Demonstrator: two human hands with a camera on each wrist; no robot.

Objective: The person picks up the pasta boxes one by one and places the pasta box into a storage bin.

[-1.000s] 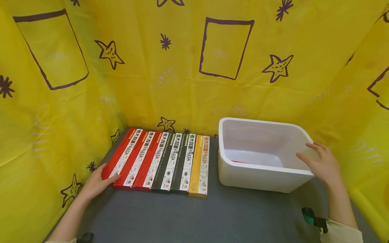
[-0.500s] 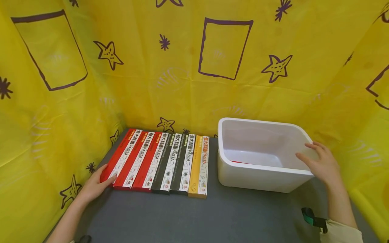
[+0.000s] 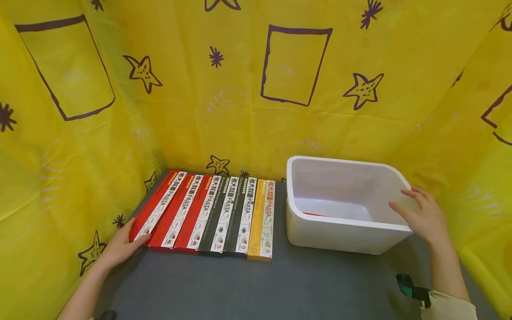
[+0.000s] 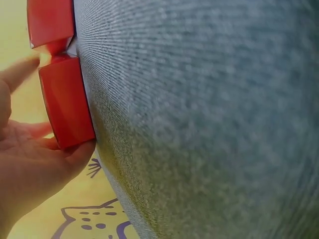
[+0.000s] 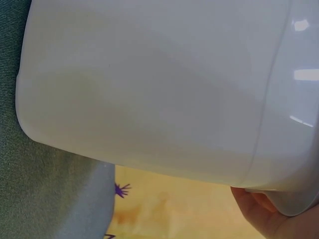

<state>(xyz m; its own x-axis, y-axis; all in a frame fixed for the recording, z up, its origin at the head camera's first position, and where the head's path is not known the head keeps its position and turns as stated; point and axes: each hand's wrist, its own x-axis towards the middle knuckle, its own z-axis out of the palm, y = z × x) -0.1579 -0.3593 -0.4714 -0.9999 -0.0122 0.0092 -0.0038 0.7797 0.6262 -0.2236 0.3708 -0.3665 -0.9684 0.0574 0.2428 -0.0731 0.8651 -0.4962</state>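
Note:
Several flat pasta boxes lie side by side on the dark table. My left hand (image 3: 120, 247) pinches the near end of the leftmost red pasta box (image 3: 157, 208), thumb over the top. In the left wrist view, fingers wrap that red box's end, and a small gap parts it from the neighbouring red box (image 4: 51, 22). My right hand (image 3: 426, 218) grips the right rim of a white bin (image 3: 348, 238), the thumb reaching over the inside. Curled fingertips (image 5: 254, 206) show under the rim in the right wrist view. Inside the bin only a sliver of something red (image 3: 314, 214) shows.
To the right of the red boxes lie black pasta boxes (image 3: 212, 229), then one yellow pasta box (image 3: 256, 222) beside the bin. A yellow patterned cloth (image 3: 248, 129) encloses the back and sides of the grey table (image 3: 240, 289).
My left hand has moved slightly left, drawing the near end of the leftmost red box away from its neighbour. My right hand and the bin have stayed put.

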